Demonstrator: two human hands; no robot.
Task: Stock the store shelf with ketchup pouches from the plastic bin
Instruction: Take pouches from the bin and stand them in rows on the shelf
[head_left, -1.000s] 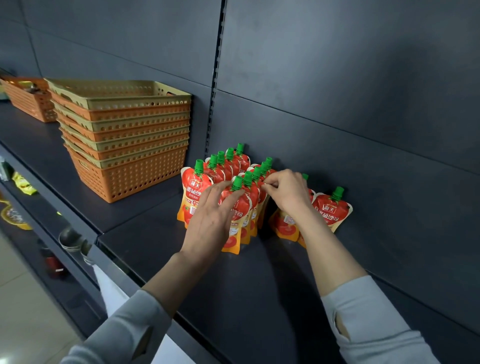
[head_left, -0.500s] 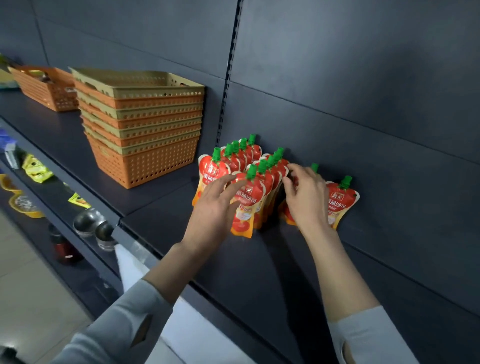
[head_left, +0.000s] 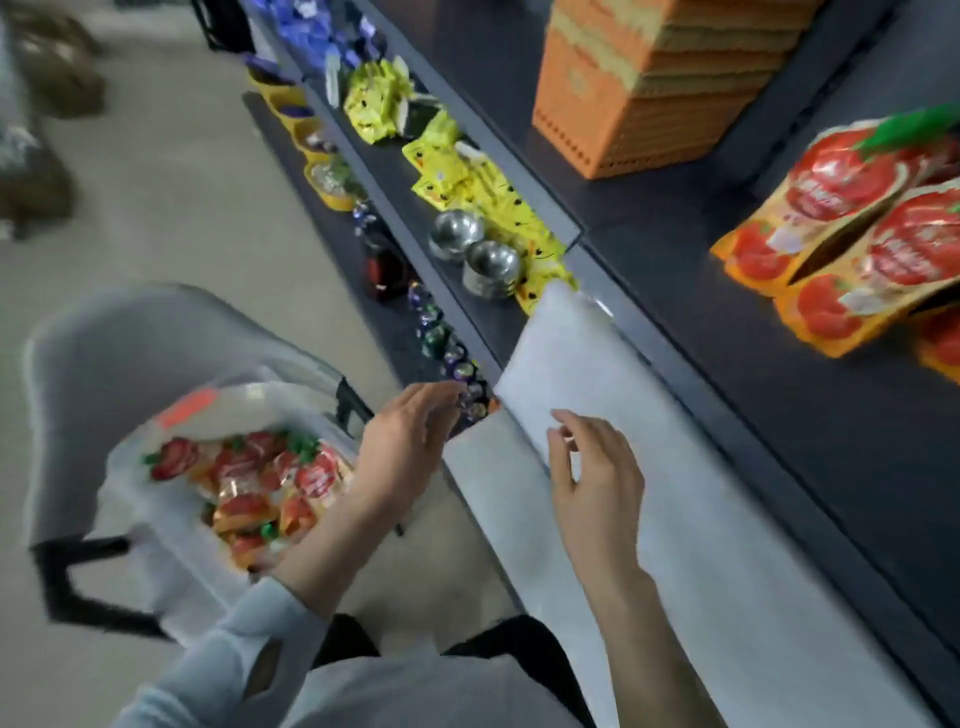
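Red-and-orange ketchup pouches with green caps (head_left: 852, 244) stand on the dark shelf (head_left: 727, 364) at the upper right. Below left, the pale plastic bin (head_left: 130, 332) holds a white bag (head_left: 171, 530) with more loose ketchup pouches (head_left: 260, 483) inside. My left hand (head_left: 405, 447) hovers over the bin's right side, fingers apart and holding nothing. My right hand (head_left: 597, 478) is in the air in front of the shelf edge, over a white sheet (head_left: 623, 415), also empty with fingers loosely spread. The picture is motion-blurred.
A stack of orange and tan baskets (head_left: 649, 88) stands on the shelf left of the pouches. Lower shelves hold yellow packets (head_left: 467, 176), two shiny metal bowls (head_left: 478, 249), yellow cups and dark bottles. Beige floor lies at the left.
Both hands have left the pouches on the shelf and dropped down toward the bin. The view has swung from the shelf down and left to the bin and floor.
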